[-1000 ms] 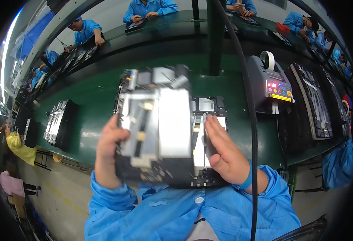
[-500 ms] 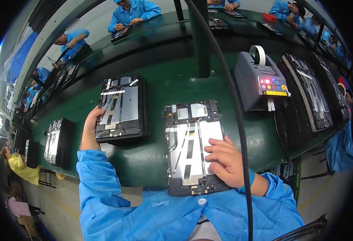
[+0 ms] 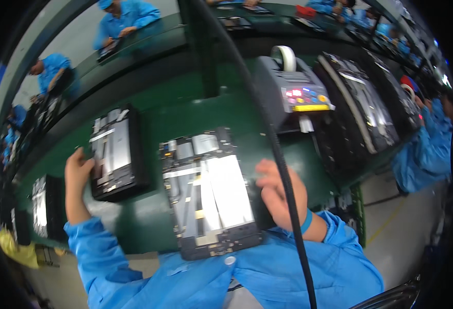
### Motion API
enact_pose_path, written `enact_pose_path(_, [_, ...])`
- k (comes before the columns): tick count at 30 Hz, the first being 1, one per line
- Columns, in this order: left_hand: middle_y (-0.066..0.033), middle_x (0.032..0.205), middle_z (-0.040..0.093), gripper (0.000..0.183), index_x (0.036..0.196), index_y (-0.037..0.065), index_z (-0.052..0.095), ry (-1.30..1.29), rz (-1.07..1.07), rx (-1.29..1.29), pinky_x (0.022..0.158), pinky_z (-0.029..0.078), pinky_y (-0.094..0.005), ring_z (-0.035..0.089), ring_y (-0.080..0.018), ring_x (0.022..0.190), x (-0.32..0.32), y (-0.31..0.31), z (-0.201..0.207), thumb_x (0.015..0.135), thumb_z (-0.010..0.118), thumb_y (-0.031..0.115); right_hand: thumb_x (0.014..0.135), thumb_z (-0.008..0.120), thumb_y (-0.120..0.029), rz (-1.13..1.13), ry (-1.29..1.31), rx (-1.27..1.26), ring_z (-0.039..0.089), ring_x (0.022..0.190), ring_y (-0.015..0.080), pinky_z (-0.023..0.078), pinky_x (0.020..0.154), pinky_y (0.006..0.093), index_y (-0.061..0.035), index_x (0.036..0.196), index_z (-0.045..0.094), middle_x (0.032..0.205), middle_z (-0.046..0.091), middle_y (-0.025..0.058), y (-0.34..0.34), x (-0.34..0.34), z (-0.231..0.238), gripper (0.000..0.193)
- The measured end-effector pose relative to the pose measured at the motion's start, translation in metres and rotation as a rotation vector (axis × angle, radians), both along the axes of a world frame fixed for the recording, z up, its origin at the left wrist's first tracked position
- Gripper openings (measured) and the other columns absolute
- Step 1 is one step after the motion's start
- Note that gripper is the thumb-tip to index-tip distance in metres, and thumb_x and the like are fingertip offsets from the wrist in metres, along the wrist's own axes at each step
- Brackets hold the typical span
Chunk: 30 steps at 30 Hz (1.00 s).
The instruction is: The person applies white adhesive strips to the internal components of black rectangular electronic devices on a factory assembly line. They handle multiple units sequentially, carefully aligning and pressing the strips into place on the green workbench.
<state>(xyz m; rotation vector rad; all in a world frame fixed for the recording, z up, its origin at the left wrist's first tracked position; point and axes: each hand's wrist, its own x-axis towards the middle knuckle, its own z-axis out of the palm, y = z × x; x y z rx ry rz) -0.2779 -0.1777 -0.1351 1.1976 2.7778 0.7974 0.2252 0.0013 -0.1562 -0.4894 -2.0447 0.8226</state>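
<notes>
An opened tablet (image 3: 211, 198) with bare metal plates, ribbon cables and circuit boards lies at the table's near edge, before my chest. Just right of it my right hand (image 3: 284, 195) hovers with parted, slightly curled fingers, holding nothing; a black cable crosses in front of it. At the left stands a stack of similar opened tablets (image 3: 114, 154). Beside that stack's left side is my left hand (image 3: 78, 172), thumb and forefinger apart and nothing visible between them. Both hands are a little blurred.
A grey tape dispenser (image 3: 293, 90) with a white tape roll stands at the back right, tape sticking out. More tablets (image 3: 363, 103) stand right of it, and another stack (image 3: 45, 203) far left. The black cable (image 3: 280, 154) hangs across the view. People in blue work around the green table (image 3: 185, 110).
My right hand has lifted off the near tablet and moved to its right. My left hand has come away from the stack's side. The whole view has swung rightward.
</notes>
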Motion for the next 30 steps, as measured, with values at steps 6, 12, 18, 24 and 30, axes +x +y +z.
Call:
enact_pose_path(6, [-0.0058,0.092,0.057,0.028,0.108,0.0,0.061,-0.092,-0.546,0.485,0.072,0.043,-0.0252,0.054,-0.014,0.082,0.137,0.009,0.035,0.08,0.059,-0.004,0.088,0.063,-0.02,-0.615,0.319,-0.439,0.052,0.087,0.0137,0.043,0.075,0.0273,-0.0017,0.101,0.056,0.092,0.057,0.0075,0.071,0.033,-0.017,0.023])
enact_pose_path(12, [-0.0092,0.076,0.06,0.022,0.084,0.002,0.065,0.359,-0.918,0.342,0.06,0.044,-0.035,0.057,-0.026,0.068,0.242,0.036,0.046,0.063,0.066,-0.005,0.088,0.063,-0.028,-0.194,0.251,-0.957,0.055,0.058,0.0085,0.038,0.053,0.0205,-0.0059,0.083,0.065,0.068,0.062,0.0011,0.111,0.03,-0.009,0.023])
enact_pose_path(18, [-0.0093,0.076,0.062,0.024,0.088,0.002,0.067,0.137,-1.064,0.393,0.06,0.044,-0.0358,0.059,-0.026,0.067,0.258,0.033,0.04,0.064,0.069,0.002,0.087,0.063,-0.021,-0.012,0.183,-0.73,0.058,0.062,0.0116,0.043,0.056,0.0252,-0.0049,0.08,0.066,0.067,0.062,0.0028,0.073,0.022,0.005,0.018])
enact_pose_path(24, [-0.0112,0.085,0.068,0.031,0.092,0.002,0.068,-0.227,-1.055,0.361,0.065,0.047,-0.0357,0.063,-0.0271,0.073,0.295,0.042,0.038,0.07,0.078,0.022,0.083,0.063,-0.019,0.477,-0.198,0.071,0.062,0.071,0.0268,0.048,0.061,0.0386,-0.0103,0.084,0.067,0.075,0.064,0.0079,-0.009,-0.018,0.032,0.01])
enact_pose_path(30, [-0.0043,0.074,0.068,0.011,0.08,0.008,0.07,-0.083,-0.958,0.463,0.06,0.046,-0.0323,0.062,-0.0223,0.064,0.291,0.038,0.034,0.073,0.075,0.014,0.081,0.066,-0.024,0.294,-0.181,0.112,0.061,0.062,0.029,0.047,0.056,0.0399,-0.0106,0.089,0.069,0.067,0.062,0.0088,-0.022,-0.028,0.039,0.016])
